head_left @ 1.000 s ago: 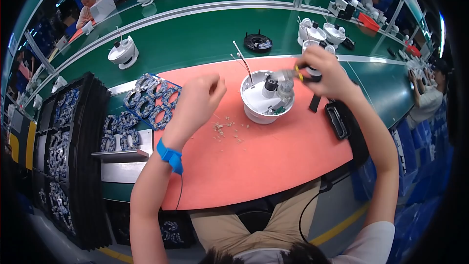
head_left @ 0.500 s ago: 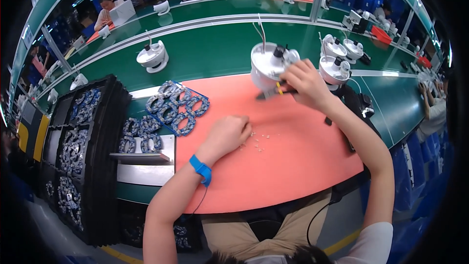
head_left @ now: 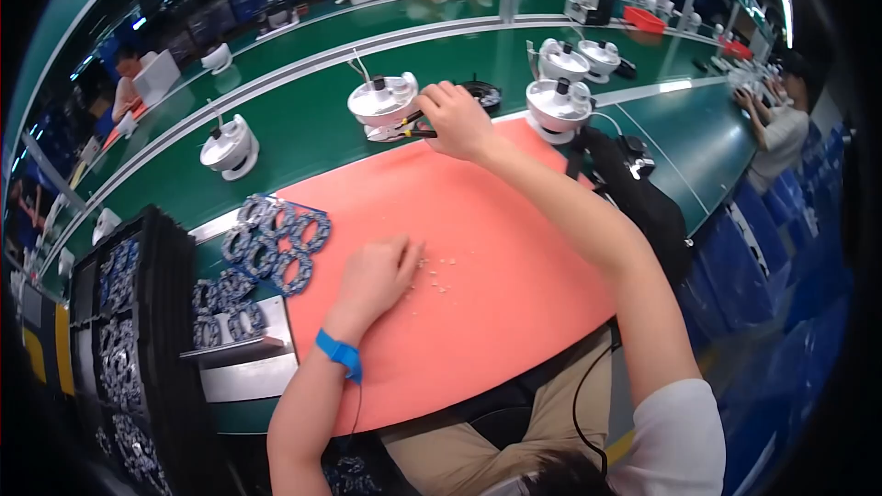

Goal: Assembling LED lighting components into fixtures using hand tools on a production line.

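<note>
My right hand [head_left: 452,119] is closed round a pair of pliers [head_left: 390,134] with black and yellow handles and jaws pointing left. Right behind these jaws is a white, round-topped device [head_left: 377,103] with a black knob and upright wires, on the green surface just past the mat. My fingers are close to its right side; whether they touch it I cannot tell. My left hand [head_left: 375,277] rests on the pink mat [head_left: 496,266], fingers loosely bent and slightly apart, nothing visible in them. Small pale bits [head_left: 441,276] lie by its fingertips. A blue band [head_left: 340,355] circles the left wrist.
Ring-shaped circuit boards [head_left: 276,237] lie left of the mat, beside a metal plate [head_left: 248,381]. Black trays [head_left: 165,312] of boards stand farther left. More white devices [head_left: 556,110] stand at the back right and another device [head_left: 230,147] at left. Co-workers sit around the line.
The white device and my right hand with the pliers have moved left and away, onto the green surface. The whole view has turned to the right. My left hand stays on the mat.
</note>
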The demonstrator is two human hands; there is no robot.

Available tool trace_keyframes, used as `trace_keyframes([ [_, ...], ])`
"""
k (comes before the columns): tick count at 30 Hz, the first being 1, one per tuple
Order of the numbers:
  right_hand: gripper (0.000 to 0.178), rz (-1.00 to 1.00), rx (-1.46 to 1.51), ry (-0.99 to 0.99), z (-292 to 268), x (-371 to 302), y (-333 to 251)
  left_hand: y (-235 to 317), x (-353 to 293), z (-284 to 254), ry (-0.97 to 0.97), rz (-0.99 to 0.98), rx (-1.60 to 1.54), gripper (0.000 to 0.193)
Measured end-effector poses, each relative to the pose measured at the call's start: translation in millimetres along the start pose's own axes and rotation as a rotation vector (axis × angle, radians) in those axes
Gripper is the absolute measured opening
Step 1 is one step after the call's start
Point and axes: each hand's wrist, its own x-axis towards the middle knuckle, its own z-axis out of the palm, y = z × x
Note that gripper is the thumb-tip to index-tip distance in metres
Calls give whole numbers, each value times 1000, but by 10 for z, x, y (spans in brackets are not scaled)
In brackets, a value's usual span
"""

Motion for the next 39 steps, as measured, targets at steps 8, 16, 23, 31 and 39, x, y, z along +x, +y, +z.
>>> trace_keyframes([
  [8, 36, 304, -447, -371, -1036, -966, 549, 49, 79, 22, 32, -28, 37, 39],
  [16, 24, 133, -575, -258, -1015, -1221, 899, 55, 65, 5, 93, 1, 11, 36],
  [23, 15, -45, -521, -175, -1436, -1088, 521, 132, 87, -46, 247, 16, -120, 22],
  [31, 19, -78, -389, 0, -1901, -900, 309, 34, 106, 9, 115, 133, -5, 18],
  [39, 25, -70, -302, -98, -1981, -798, 615, 49, 111, 17, 70, 144, -19, 19],
])
